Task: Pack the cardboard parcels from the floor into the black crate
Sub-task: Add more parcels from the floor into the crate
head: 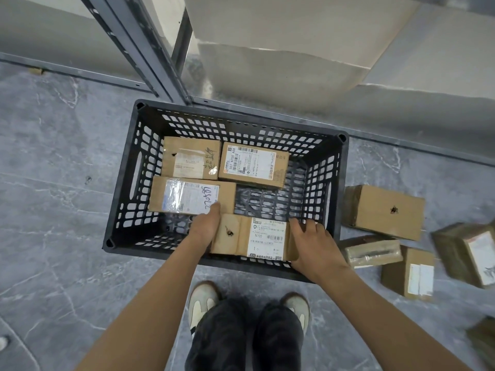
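Left hand and right hand grip opposite ends of the labelled parcel, long axis left-right, above the black crate near wall. Bare slot just ahead, beside packed parcels.

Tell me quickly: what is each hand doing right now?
Left hand: holding the parcel by its left end.
Right hand: holding the same parcel by its right end, fingers curled over the edge.

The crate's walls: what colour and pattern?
Black crate; its walls are a lattice of rectangular openings. It shows best in the head view, the only one.
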